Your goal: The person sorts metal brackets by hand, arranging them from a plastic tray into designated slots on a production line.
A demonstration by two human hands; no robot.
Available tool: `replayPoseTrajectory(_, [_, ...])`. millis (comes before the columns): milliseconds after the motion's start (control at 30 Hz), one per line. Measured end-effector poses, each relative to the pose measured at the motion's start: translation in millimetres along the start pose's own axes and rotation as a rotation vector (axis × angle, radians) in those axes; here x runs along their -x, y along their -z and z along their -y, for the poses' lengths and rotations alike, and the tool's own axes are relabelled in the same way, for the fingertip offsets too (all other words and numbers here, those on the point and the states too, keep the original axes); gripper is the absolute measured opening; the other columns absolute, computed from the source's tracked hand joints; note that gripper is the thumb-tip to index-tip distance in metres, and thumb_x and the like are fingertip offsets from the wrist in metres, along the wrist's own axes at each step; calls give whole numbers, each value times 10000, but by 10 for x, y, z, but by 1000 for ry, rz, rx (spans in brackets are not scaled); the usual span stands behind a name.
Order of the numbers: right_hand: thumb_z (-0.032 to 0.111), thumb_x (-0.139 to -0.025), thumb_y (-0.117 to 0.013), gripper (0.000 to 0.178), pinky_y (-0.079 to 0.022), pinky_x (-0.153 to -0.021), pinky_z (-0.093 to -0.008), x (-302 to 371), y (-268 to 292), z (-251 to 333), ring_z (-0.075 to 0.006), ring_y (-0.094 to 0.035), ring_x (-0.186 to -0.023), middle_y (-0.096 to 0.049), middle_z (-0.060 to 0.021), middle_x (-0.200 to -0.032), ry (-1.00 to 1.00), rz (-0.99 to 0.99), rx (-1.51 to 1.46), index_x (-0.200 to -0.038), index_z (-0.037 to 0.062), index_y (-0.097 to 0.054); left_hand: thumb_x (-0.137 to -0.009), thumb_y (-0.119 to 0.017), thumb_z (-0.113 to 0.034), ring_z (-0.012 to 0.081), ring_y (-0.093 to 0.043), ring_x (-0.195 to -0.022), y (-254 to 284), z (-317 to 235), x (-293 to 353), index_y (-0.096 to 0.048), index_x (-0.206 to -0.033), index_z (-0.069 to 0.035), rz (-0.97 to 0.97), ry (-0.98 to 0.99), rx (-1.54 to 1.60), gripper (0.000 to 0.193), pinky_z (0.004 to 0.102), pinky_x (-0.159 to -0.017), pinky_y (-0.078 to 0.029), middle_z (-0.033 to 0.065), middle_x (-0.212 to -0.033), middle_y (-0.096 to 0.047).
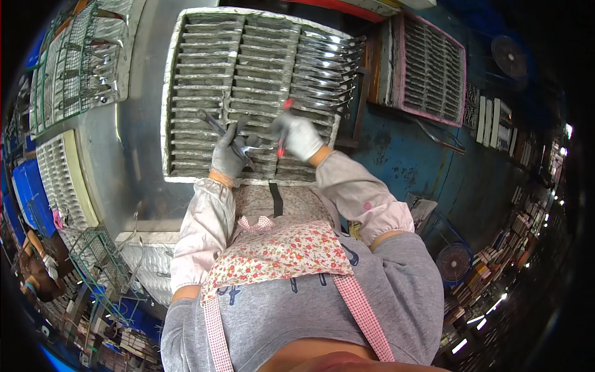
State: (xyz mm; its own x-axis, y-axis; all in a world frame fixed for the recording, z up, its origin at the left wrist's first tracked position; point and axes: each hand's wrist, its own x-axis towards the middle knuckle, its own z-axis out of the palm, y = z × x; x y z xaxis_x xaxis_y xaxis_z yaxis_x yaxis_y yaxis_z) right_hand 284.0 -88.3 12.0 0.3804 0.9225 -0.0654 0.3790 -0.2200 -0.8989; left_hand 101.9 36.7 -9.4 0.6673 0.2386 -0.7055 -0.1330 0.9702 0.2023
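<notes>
My left hand (229,156), in a grey-white glove, is closed around shiny metal wrenches (212,122); a ring-like end points up and left, and other bright ends stick out by the fingers. Close to its right, my gloved right hand (300,137) is closed on a slim tool with red ends (288,104); its kind is blurred by motion. Both hands are above the near part of a slotted, pale-edged tray (168,99). In the tray's right column lies a row of shiny wrenches (325,62), their ends overhanging the right edge.
A pink-edged slotted tray (434,71) stands at the far right, with metal bars (440,137) below it. Green wire baskets (65,62) with metal pieces sit at the far left. Fans (454,263) stand at right. Another person's gloved hand (51,266) shows at the lower left.
</notes>
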Motion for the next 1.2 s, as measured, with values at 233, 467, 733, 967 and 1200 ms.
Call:
replayPoseTrajectory(233, [139, -853, -498, 231, -513, -679, -420, 138, 880, -1280, -310, -645, -763, -644, -136, -753, -134, 110, 1056, -1036, 135, -639, -847, -478, 0, 349, -513, -1199, -365, 205, 43, -544, -1151, 68, 159, -10, -240, 319, 363, -887, -525, 199, -1383, -438])
replayPoseTrajectory(467, [144, -761, -599, 219, -522, -657, -423, 333, 1178, -572, -323, -651, -758, -656, -137, -792, 23, 200, 746, -969, 138, -669, -941, -443, -113, 274, -469, -1261, -753, 696, -85, -435, -1330, -33, 121, 22, -597, 397, 383, -892, -512, 159, -1410, -428])
replayPoseTrajectory(733, [162, -778, -596, 130, -495, -681, -428, 80, 655, -982, -311, -653, -793, -647, -149, -774, -233, -64, 381, -886, 108, -642, -905, -375, -639, 179, -594, -942, -53, 929, -889, -487, -1256, -63, 534, 322, 52, 684, 382, -724, -501, 43, -1230, -551])
replayPoseTrajectory(967, [263, -897, -522, 271, -504, -666, -432, -435, 507, -1548, -302, -664, -784, -661, -155, -807, -231, 105, 931, -975, 57, -681, -886, -554, -497, 238, -533, -1107, -243, 626, -656, -488, -1276, -91, -31, -150, -273, 567, 322, -861, -467, 78, -1282, -535])
replayPoseTrajectory(1200, [151, -725, -594, 124, -504, -555, -459, -465, 384, -942, -280, -654, -633, -676, -116, -708, -259, 261, 891, -730, 95, -704, -952, -472, -435, 249, -603, -793, -321, 521, -24, -572, -1089, -47, -197, 64, -461, 423, 397, -651, -545, 108, -872, -626])
